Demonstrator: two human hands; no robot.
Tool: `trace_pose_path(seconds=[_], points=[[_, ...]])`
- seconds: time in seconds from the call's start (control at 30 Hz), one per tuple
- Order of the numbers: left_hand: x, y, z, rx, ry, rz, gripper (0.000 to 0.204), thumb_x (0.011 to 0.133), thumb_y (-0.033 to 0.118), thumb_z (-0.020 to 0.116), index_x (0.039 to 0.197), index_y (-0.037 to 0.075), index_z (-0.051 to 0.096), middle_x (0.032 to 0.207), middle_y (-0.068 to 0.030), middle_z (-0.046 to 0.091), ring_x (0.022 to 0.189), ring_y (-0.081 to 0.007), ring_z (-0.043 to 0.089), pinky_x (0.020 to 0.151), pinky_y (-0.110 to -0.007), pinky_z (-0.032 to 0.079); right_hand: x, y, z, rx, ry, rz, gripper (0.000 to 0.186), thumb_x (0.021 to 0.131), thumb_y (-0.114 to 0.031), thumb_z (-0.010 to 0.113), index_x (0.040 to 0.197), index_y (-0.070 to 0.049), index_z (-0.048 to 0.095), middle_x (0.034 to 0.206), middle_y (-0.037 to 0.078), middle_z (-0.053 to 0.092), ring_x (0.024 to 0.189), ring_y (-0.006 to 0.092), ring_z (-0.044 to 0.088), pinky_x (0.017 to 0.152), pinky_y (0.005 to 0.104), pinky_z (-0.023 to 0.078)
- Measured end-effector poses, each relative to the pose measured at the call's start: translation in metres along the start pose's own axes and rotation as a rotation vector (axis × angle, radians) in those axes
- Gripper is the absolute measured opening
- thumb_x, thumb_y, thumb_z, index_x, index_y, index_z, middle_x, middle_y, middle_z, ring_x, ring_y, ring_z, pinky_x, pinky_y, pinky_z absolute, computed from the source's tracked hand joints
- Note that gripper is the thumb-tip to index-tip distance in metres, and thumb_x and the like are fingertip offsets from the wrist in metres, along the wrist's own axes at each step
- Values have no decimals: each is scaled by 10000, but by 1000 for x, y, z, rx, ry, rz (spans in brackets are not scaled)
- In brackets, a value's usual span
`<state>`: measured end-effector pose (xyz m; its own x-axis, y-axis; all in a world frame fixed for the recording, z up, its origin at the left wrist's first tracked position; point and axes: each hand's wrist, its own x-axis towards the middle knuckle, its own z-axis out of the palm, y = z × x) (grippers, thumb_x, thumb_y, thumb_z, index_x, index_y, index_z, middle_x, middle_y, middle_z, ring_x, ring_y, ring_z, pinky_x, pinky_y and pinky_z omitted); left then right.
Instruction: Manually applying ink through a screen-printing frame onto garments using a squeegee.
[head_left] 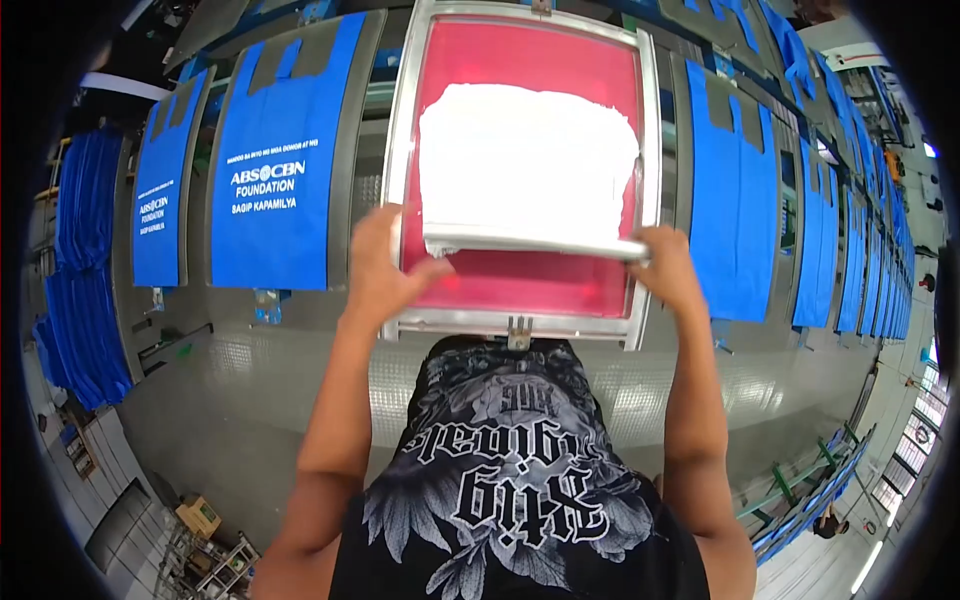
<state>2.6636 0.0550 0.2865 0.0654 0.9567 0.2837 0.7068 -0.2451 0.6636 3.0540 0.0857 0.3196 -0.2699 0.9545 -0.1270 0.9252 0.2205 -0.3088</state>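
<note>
A metal-framed printing screen with red mesh lies flat on the long table in front of me. White ink covers most of the mesh. A long metal squeegee lies across the screen near its front. My left hand grips the squeegee's left end and my right hand grips its right end. Whatever lies under the screen is hidden.
Blue bags lie in a row along the table: a printed one to the left, another further left, unprinted ones to the right. Stacked blue bags hang at far left. A blue rack stands at lower right.
</note>
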Motion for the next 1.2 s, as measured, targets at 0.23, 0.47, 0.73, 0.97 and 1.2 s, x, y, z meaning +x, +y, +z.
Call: trace_pose_path(seconds=[0.23, 0.47, 0.73, 0.97, 1.2], points=[[83, 23, -5, 155, -589, 106, 279, 681, 107, 727, 948, 75, 651, 913, -119, 647, 888, -335, 610, 760, -431, 483, 21, -18, -14, 97, -93, -53, 323, 631, 22, 614, 948, -18, 661, 838, 192, 652, 845, 390, 612, 780, 457, 478], [143, -38, 62, 210, -268, 179, 301, 688, 53, 672, 970, 38, 568, 956, -138, 606, 938, -340, 565, 827, -431, 463, 128, 9, 12, -134, 298, -259, 318, 663, -4, 581, 973, -51, 632, 885, 146, 643, 867, 315, 612, 863, 460, 447], [49, 8, 20, 185, -375, 78, 383, 580, 28, 708, 946, 52, 599, 886, -98, 570, 885, -307, 557, 794, -413, 441, 34, -23, -3, -34, -23, -167, 388, 604, 20, 601, 987, -39, 583, 888, 131, 607, 896, 320, 576, 875, 437, 398], [10, 17, 23, 92, -367, -4, 384, 531, 7, 725, 897, 49, 615, 832, -100, 597, 831, -318, 579, 750, -404, 454, 2, -35, 5, -32, -223, -38, 315, 620, 1, 582, 928, -55, 620, 876, 128, 634, 889, 298, 591, 896, 448, 396], [-4, -8, 47, 158, -333, 70, 333, 561, -53, 621, 883, 30, 638, 872, -141, 627, 836, -327, 583, 769, -444, 448, 6, -20, 38, -98, -63, -87, 403, 591, 21, 620, 981, -74, 646, 902, 103, 661, 919, 297, 610, 1007, 518, 356]])
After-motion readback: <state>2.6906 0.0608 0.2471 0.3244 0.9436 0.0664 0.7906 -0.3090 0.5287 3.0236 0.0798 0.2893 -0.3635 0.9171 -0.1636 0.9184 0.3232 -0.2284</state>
